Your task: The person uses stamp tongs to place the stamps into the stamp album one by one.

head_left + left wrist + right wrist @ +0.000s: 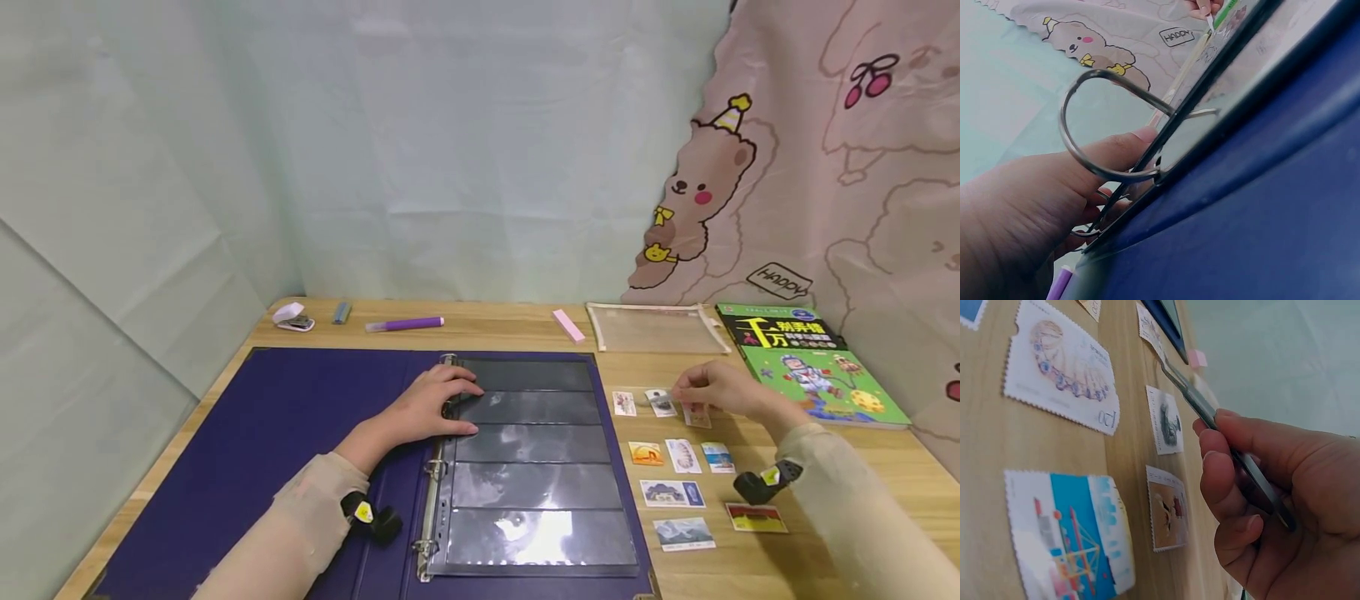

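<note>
My left hand (431,404) rests at the ring side of a clear-pocketed stamp page (536,446) in an open blue album (315,417). Its thumb and fingers are spread over the page edge, beside a metal ring (1069,125). My right hand (723,390) pinches metal tweezers (1200,409) between thumb and fingers. The tweezers' tips meet the edge of a small white stamp (1149,328) just right of the album; whether they grip it I cannot tell. A dark-figured stamp (1166,422) and a brownish stamp (1167,509) lie below the tweezers on the table.
Several more stamps, among them a mountain stamp (684,534), lie right of the album. Behind are a stapler (293,317), a grey block (342,312), a purple pen (405,324), a pink bar (568,326) and a mesh pouch (656,329). Books (817,367) lie far right.
</note>
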Available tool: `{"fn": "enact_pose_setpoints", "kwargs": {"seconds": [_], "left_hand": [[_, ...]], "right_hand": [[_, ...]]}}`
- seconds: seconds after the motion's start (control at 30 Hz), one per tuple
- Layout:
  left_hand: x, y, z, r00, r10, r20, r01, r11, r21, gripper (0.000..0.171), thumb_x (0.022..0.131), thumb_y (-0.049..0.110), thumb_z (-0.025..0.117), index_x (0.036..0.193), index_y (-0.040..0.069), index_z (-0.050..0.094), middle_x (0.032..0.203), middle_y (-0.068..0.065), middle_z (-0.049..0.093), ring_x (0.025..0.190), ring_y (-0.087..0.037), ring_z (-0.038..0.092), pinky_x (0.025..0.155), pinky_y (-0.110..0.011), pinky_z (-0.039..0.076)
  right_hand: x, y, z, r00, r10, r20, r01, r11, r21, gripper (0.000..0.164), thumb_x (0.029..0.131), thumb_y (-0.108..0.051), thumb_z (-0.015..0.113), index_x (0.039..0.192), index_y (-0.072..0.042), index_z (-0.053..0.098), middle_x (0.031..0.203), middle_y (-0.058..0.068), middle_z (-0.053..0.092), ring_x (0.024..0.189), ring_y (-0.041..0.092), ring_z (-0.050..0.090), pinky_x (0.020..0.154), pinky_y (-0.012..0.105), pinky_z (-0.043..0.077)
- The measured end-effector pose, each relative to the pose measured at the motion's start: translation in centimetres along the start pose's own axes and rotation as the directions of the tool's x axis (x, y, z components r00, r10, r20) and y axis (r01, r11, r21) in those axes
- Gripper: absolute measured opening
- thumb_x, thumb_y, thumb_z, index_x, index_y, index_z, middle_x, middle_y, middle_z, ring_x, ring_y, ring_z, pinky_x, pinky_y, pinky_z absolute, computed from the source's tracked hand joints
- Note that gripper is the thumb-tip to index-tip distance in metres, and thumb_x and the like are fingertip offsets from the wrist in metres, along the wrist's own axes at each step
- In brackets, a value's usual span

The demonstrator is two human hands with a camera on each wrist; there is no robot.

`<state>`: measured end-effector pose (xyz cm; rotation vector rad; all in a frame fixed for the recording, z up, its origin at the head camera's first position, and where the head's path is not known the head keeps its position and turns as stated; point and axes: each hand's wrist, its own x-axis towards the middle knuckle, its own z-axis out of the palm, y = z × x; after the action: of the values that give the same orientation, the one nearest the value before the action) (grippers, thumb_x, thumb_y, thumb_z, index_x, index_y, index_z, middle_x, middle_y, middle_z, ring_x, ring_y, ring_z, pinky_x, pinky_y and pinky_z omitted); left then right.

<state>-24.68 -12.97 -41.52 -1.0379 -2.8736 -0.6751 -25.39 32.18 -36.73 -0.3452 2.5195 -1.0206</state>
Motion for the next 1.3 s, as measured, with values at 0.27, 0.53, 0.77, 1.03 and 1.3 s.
{"fn": "enact_pose_setpoints", "kwargs": {"seconds": [0.27,0.53,0.77,1.03,1.3], "left_hand": [[0.09,0.06,-0.11,1.0,-0.004,0.004,0.004,1.0,-0.004,0.051,0.073,0.051,0.065,0.117,0.026,0.057,0.132,0.0,0.046,0.125,-0.024,0.038,0.102,-0.05,0.029],[0.18,0.01,0.04,1.0,-0.01,0.013,0.011,1.0,-0.007,0.051,0.074,0.051,0.065,0.118,0.027,0.057,0.132,0.001,0.045,0.126,-0.023,0.036,0.103,-0.049,0.028],[0.21,0.05,0.13,1.0,-0.001,0.005,0.001,1.0,-0.003,0.051,0.073,0.051,0.066,0.118,0.027,0.057,0.131,0.001,0.046,0.125,-0.023,0.038,0.102,-0.049,0.028],[0.19,0.13,0.13,1.0,0.005,0.005,-0.005,1.0,0.008,0.052,0.073,0.052,0.065,0.118,0.026,0.057,0.131,0.0,0.046,0.124,-0.023,0.039,0.101,-0.049,0.029],[0.2,0.89,-0.62,0.999,-0.007,0.046,0.004,0.998,0.068,0.051,0.075,0.05,0.064,0.12,0.026,0.055,0.13,-0.002,0.047,0.123,-0.024,0.04,0.102,-0.047,0.03]], "right_hand": [[0.27,0.18,0.44,0.999,0.004,0.042,-0.005,1.0,0.028,0.029,0.089,-0.024,0.054,0.093,0.004,0.06,0.066,0.001,0.055,0.052,0.007,0.047,0.045,0.024,0.038],[0.29,-0.42,0.56,0.999,0.022,0.05,-0.022,1.0,0.009,0.026,0.089,-0.021,0.054,0.094,0.003,0.061,0.068,0.004,0.056,0.055,0.009,0.049,0.047,0.025,0.038],[0.61,-0.34,0.78,0.997,0.013,0.08,-0.014,1.0,0.014,0.027,0.088,-0.024,0.055,0.092,0.001,0.061,0.068,0.003,0.055,0.054,0.008,0.048,0.047,0.024,0.04],[0.84,-0.41,0.84,0.994,-0.059,0.088,0.055,0.997,0.047,0.025,0.089,-0.02,0.053,0.091,0.004,0.059,0.066,0.004,0.055,0.051,0.009,0.05,0.045,0.026,0.04],[0.86,-0.64,0.49,0.998,-0.051,0.034,0.05,0.998,0.036,0.027,0.09,-0.023,0.052,0.094,0.004,0.059,0.068,0.006,0.057,0.054,0.012,0.051,0.047,0.027,0.04]]}}
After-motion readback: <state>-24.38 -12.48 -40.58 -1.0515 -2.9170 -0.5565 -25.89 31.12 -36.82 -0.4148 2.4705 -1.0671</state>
